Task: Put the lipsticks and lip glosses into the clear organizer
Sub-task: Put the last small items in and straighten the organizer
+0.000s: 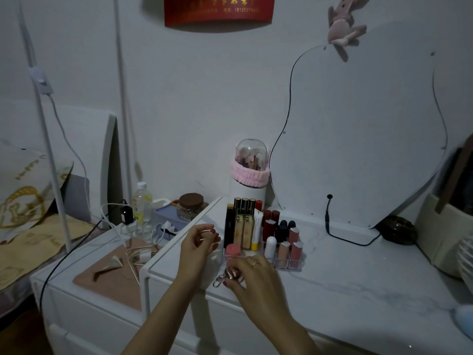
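Both forearms are bare all the way to the bottom edge of the view, no sleeves, no watch or bracelet showing. The left hand (pixel 198 242) has its nails painted a dark reddish pink, you can see it on a couple of fingertips. The right hand (pixel 252 271) wears one thin plain ring, and a reddish nail shows there too.

Clear plastic organizer (pixel 294 265); marbled tabletop (pixel 358 285)

Two hands (pixel 198 243) — one clear organizer (pixel 294 266), one mirror (pixel 358 139), one water bottle (pixel 142 203)
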